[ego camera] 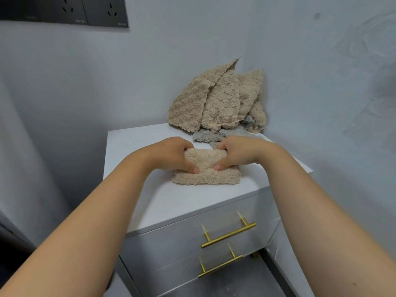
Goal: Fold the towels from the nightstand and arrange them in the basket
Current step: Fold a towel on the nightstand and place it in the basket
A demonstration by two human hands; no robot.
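– On the nightstand (132,159), seen from the head camera, what lies nearest the person?
– A small beige towel (205,177), folded into a thick pad. It lies flat near the front middle of the white top.
– And the hands?
– Both are on it. The left hand (171,153) grasps the left end of its raised upper fold, and the right hand (242,151) grasps the right end. Fingers curl over the far edge and both thumbs press into the near face, their tips almost meeting. Bare forearms reach in from the lower corners.
– Any other towels?
– A pile (214,99) of unfolded beige ones leans in the back corner against the walls, behind the hands. A grey towel (205,136) lies crumpled at its foot, its near edge just beyond the knuckles.
– What else?
– Grey drawers (171,239) sit below the top, each with a brass bar: an upper handle (228,234) and a lower handle (219,267). Dark sockets (64,9) are set in the wall at upper left.
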